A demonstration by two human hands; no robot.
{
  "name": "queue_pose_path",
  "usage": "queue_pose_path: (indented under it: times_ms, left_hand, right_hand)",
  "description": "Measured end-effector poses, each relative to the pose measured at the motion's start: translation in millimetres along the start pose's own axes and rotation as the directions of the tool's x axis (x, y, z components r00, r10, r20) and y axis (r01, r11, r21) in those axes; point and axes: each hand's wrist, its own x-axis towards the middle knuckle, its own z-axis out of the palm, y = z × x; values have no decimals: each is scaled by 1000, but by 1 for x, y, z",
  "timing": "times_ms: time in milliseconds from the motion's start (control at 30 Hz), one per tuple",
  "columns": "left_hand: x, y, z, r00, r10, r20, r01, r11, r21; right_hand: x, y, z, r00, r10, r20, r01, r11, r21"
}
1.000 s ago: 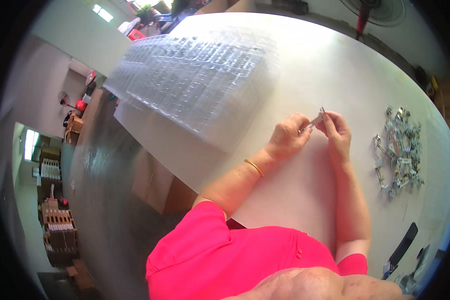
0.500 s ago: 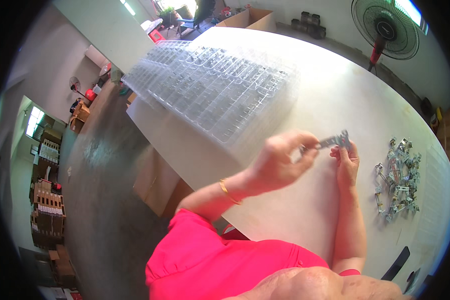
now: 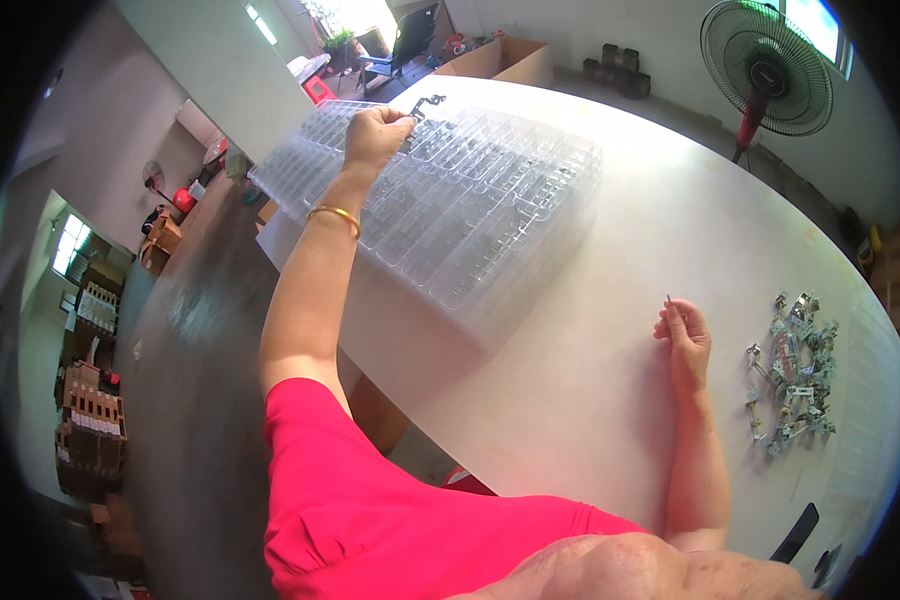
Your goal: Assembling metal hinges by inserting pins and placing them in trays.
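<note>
My left hand [image 3: 374,138] pinches a small dark metal bracket [image 3: 428,104] above the far left part of the clear plastic trays [image 3: 450,295]. The trays are stacked, and their long compartments hold rows of metal parts. Farther right, my right hand [image 3: 688,340] rests over the white table [image 3: 580,410], fingers closed. A thin dark tip, perhaps a small pin or tool, sticks up from between its thumb and forefinger; most of it is hidden. Right of that hand lies a loose heap of small metal brackets [image 3: 798,385].
A standing fan [image 3: 765,70] is beyond the table's far right side. An open cardboard box [image 3: 500,60] stands past the far edge. Near the right edge of the table lies a black flat object [image 3: 796,532]. Stacked cartons [image 3: 92,420] line the left wall.
My left hand has carried the bracket away from my right hand, leftward and far, to over the trays. My right hand stays in nearly the same spot.
</note>
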Motion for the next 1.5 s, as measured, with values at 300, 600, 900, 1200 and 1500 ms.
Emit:
queue_pose_path:
  times_ms: [300, 600, 900, 1200, 1500]
  left_hand:
    - [48, -17, 52, 984, -129, 119, 49, 854, 518]
    - [59, -17, 75, 960, -209, 186, 51, 784, 619]
    - [57, -28, 81, 964, -184, 193, 17, 765, 644]
    - [-2, 51, 69, 965, 217, 148, -261, 853, 452]
    - [-225, 198, 68, 556, 701, 445, -515, 712, -477]
  right_hand:
    - [-2, -1, -1, 1000, 24, 8, -24, 1000, -5]
    - [-2, -1, -3, 999, 50, 13, -50, 999, -15]
    - [-2, 0, -3, 998, 26, 50, -26, 1000, -7]
    - [-2, -1, 2, 999, 25, 46, -25, 1000, -7]
    - [-1, -1, -1, 999, 8, 51, -8, 1000, 0]
